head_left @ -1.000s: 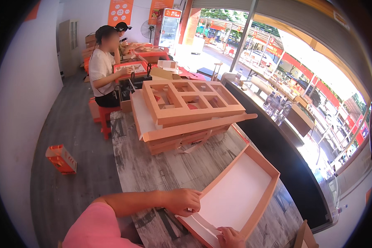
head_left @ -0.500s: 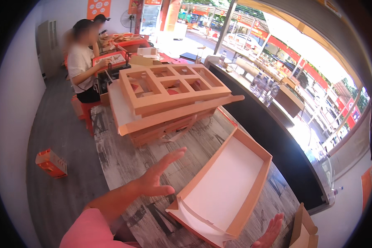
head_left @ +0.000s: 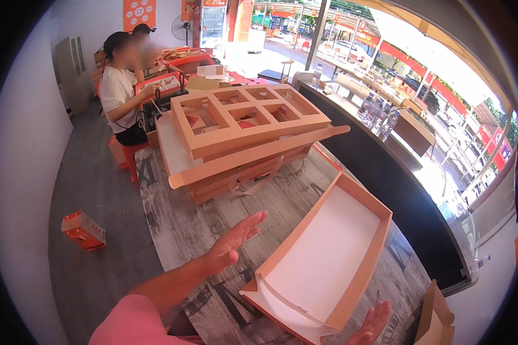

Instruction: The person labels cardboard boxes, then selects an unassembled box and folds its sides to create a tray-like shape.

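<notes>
A shallow cardboard box tray [head_left: 322, 247] with a white inside and orange-brown walls lies on the table between my hands. Three of its sides stand up; at the near end a white-faced flap [head_left: 288, 307] slopes outward and looks partly unfolded. My left hand [head_left: 233, 242] hovers to the left of the tray, fingers stretched out, holding nothing. By the tray's near right corner is my right hand [head_left: 370, 326], also with extended fingers and nothing in it, partly cut off by the lower edge. Neither hand appears to grip the tray.
Stacked trays topped by a cardboard divider with square openings [head_left: 253, 123] stand further along the wood-patterned table [head_left: 172, 227]. Another folded carton [head_left: 434, 316] lies at the right. A red-and-white box [head_left: 84, 231] is on the floor. Two people [head_left: 121, 92] sit at the far left.
My left hand has turned, its thumb now closer to the fingers. My right hand has risen slightly further into view. The tray keeps its place while the whole view has shifted a little.
</notes>
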The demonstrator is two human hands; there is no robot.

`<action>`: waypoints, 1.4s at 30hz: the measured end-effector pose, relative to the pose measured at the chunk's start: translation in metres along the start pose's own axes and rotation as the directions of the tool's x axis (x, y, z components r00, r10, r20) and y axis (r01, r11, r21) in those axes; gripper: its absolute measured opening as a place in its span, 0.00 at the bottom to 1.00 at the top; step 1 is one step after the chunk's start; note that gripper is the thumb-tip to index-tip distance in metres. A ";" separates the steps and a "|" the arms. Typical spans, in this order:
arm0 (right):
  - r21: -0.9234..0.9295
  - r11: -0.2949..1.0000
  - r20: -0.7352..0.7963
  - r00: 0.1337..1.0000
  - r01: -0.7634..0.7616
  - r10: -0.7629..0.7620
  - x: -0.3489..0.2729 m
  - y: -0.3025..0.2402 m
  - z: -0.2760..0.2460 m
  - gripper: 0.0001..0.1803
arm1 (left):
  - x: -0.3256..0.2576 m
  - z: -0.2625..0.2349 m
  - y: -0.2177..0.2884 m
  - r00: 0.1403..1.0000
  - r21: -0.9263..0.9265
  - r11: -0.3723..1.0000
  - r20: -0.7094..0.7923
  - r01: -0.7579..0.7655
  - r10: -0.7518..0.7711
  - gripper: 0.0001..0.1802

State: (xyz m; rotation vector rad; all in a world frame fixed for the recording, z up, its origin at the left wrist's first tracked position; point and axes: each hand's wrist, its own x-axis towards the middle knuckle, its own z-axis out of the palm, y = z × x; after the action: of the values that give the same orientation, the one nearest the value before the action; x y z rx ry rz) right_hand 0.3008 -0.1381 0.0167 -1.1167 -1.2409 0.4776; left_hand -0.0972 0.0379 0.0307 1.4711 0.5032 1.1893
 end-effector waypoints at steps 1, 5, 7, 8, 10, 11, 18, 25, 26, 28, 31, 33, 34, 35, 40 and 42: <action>0.001 1.000 0.025 1.000 0.009 -0.009 0.003 0.003 0.004 0.45 | 0.001 -0.003 -0.006 1.000 -0.004 1.000 -0.014 0.015 -0.015 0.65; -0.058 0.998 0.020 1.000 0.002 -0.001 -0.009 0.029 -0.004 0.43 | -0.003 -0.014 -0.026 0.996 -0.012 0.996 -0.004 0.088 -0.088 0.65; -0.104 0.995 0.049 0.999 0.001 0.004 -0.010 0.033 -0.005 0.42 | -0.004 -0.014 -0.032 0.996 -0.006 0.996 -0.004 0.090 -0.090 0.64; -0.127 0.992 0.061 0.998 0.001 0.007 -0.011 0.033 -0.005 0.41 | -0.004 -0.014 -0.034 0.996 -0.003 0.996 -0.001 0.090 -0.090 0.64; -0.104 0.994 0.026 0.999 -0.028 0.030 -0.011 0.032 0.001 0.41 | -0.003 -0.011 -0.039 0.995 -0.006 0.995 0.004 0.100 -0.100 0.63; -0.092 0.995 0.007 0.999 -0.041 0.042 -0.012 0.032 0.003 0.42 | -0.003 -0.010 -0.041 0.994 -0.007 0.994 0.008 0.105 -0.105 0.62; -0.148 0.982 0.030 0.992 -0.120 0.125 -0.009 0.023 0.010 0.43 | 0.000 -0.007 -0.042 0.989 0.031 0.991 0.060 0.130 -0.132 0.60; -0.119 0.986 0.026 0.993 -0.113 0.116 -0.007 0.011 0.022 0.41 | -0.002 -0.007 -0.032 0.993 0.053 0.992 0.020 0.113 -0.114 0.58; -0.096 0.986 0.019 0.991 -0.133 0.136 -0.007 0.010 0.023 0.41 | -0.002 -0.009 -0.033 0.994 0.058 0.992 0.011 0.109 -0.110 0.58; -0.122 0.986 0.026 0.992 -0.118 0.122 -0.007 0.012 0.021 0.42 | -0.001 -0.013 -0.038 0.995 0.054 0.994 0.003 0.099 -0.100 0.58; -0.101 0.991 -0.008 0.996 -0.088 0.088 -0.009 0.016 0.017 0.43 | 0.000 -0.019 -0.042 0.996 0.023 0.996 -0.010 0.087 -0.087 0.58; -0.084 0.994 -0.017 0.997 -0.073 0.072 -0.010 0.016 0.013 0.43 | 0.001 -0.021 -0.041 0.996 0.009 0.997 -0.024 0.083 -0.083 0.59; -0.085 0.994 -0.006 0.998 -0.070 0.070 -0.008 0.014 0.012 0.44 | 0.000 -0.022 -0.037 0.996 0.010 0.996 -0.035 0.083 -0.083 0.59; -0.085 0.994 0.005 0.998 -0.067 0.068 -0.007 0.012 0.010 0.44 | 0.000 -0.022 -0.035 0.996 0.011 0.996 -0.044 0.084 -0.083 0.60; -0.096 0.995 0.002 0.999 -0.035 0.035 -0.006 0.018 -0.001 0.47 | 0.004 -0.016 -0.031 0.995 -0.007 0.997 -0.068 0.072 -0.073 0.63; -0.085 0.996 0.005 1.000 -0.027 0.027 -0.004 0.016 -0.002 0.48 | 0.004 -0.014 -0.028 0.995 -0.015 0.998 -0.076 0.064 -0.065 0.63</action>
State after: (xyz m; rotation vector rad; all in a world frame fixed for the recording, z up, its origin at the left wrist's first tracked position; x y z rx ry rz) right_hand 0.3056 -0.1355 0.0006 -1.2059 -1.2623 0.4524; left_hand -0.0992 0.0561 0.0045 1.3923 0.5904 1.1993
